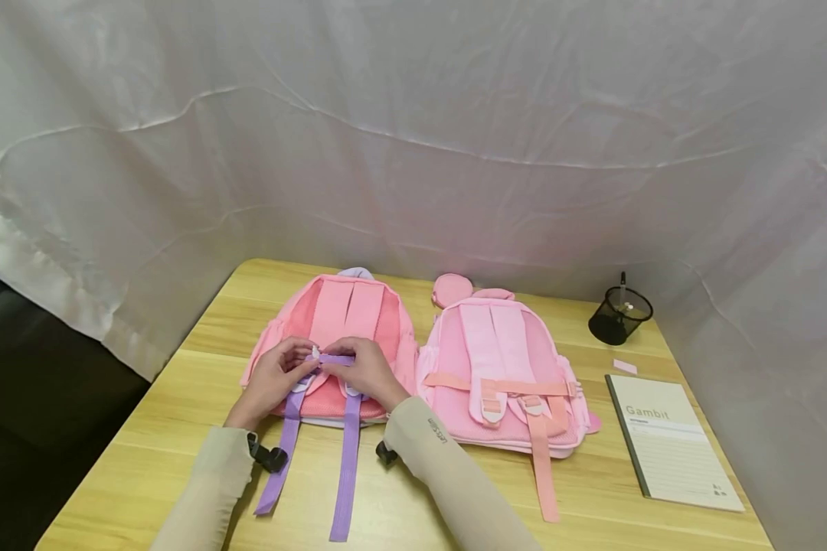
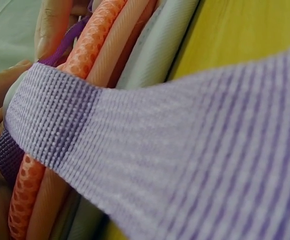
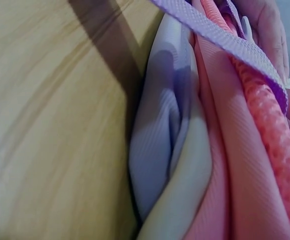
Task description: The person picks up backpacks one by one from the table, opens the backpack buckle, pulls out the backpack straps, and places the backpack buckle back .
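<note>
A coral-pink backpack lies on the table with its shoulder-strap side up. Over its lower part my two hands meet. My left hand pinches a small white plastic buckle between thumb and fingers. Close beside it, my right hand pinches a short purple strap that leads to the buckle. Two loose purple strap ends hang toward the table's front edge. Both wrist views show purple webbing crossing the backpack's mesh edge; there the fingers are only partly visible.
A lighter pink backpack lies to the right, with an orange strap trailing forward and a round pink pouch behind. Farther right are a black mesh pen holder, a small pink slip and a notebook.
</note>
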The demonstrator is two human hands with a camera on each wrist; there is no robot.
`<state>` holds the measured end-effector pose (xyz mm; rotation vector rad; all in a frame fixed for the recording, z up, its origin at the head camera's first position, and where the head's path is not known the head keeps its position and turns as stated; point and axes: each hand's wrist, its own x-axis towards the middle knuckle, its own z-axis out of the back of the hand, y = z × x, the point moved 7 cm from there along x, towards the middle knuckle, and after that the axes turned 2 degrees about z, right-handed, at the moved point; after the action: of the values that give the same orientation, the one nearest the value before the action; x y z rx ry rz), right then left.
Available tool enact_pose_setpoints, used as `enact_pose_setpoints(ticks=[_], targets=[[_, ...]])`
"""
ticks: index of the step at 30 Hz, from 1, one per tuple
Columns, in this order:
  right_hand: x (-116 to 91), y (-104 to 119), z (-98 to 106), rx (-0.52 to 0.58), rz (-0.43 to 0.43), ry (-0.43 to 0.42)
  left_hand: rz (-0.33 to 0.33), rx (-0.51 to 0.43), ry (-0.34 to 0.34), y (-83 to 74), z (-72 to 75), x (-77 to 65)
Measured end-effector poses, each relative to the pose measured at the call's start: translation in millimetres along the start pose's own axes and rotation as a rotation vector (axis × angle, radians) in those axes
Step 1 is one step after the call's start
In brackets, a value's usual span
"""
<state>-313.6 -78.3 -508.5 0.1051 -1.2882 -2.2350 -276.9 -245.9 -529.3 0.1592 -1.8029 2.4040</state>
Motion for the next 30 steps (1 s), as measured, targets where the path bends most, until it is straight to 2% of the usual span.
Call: enact_pose_setpoints(ticks=[8, 14, 19, 23, 30], targets=[[-1.7, -2.8, 2.1, 0.010, -0.005, -0.043, 0.024, -0.009, -0.019, -0.1, 1.7, -1.7], [-0.8, -2.7, 2.1, -0.018, -0.011, -0.035, -0.011, -0.006, -0.010, -3.5, 0.2, -1.1], [1.0, -1.0, -0.5, -0.029, -0.014, 0.006, -0.036, 0.010, -0.002, -4.3, -1.7, -0.3], [0.6, -0.8, -2.0, -0.021, -0.013, 0.030, -0.018, 0.025, -0.010, -2.4, -0.8, -0.8], [-0.6, -4.2, 0.1, -0.006, 0.004, -0.006, 0.024, 0.016, -0.022, -4.4, -0.7, -1.2]])
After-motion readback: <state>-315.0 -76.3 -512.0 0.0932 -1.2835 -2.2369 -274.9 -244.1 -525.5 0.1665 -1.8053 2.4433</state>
